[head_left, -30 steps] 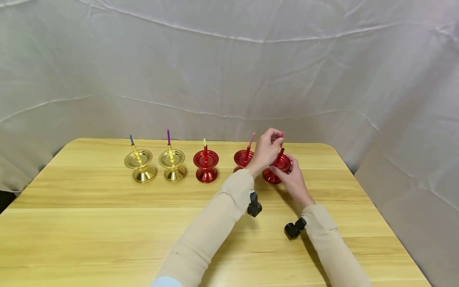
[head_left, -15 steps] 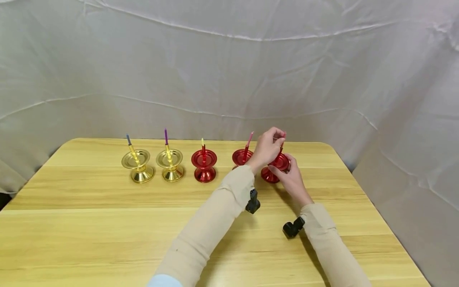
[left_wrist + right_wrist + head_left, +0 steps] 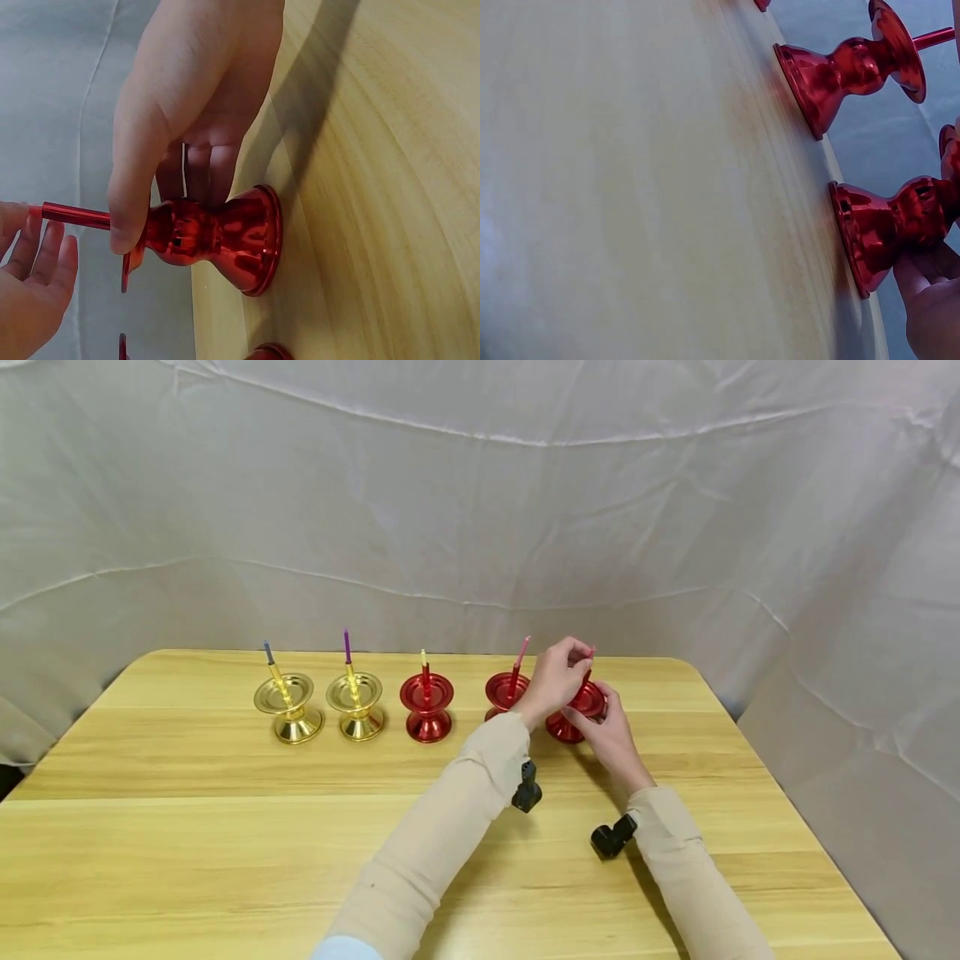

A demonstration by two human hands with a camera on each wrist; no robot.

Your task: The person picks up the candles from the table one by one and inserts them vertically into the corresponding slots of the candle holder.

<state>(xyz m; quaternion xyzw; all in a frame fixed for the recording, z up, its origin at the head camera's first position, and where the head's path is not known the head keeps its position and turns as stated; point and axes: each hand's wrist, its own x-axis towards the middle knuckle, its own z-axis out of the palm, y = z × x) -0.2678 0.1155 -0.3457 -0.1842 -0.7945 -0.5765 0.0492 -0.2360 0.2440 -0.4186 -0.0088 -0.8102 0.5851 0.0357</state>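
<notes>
At the right end of a row of candle holders, my left hand [image 3: 557,675] pinches a thin pink candle [image 3: 592,652] between thumb and fingertips. The candle's lower end is at the top of the upright red tube [image 3: 75,215] of a shiny red candle holder [image 3: 244,240]. My right hand [image 3: 617,739] grips this holder from the right, its thumb at the dish and its fingers round the stem. The holder's base stands on the table in the left wrist view. Most of the candle is hidden by the left fingers.
Left of the hands stands a red holder [image 3: 501,687] with a pink candle [image 3: 522,650], partly behind the left hand. Farther left are a red holder [image 3: 429,727] with a pale yellow candle and gold holders [image 3: 364,724] [image 3: 300,727] with purple and blue candles. A grey cloth [image 3: 465,527] hangs behind.
My left hand has come down slightly with the pink candle, whose tip now sits lower over the red tube. My right hand keeps its hold on the holder.
</notes>
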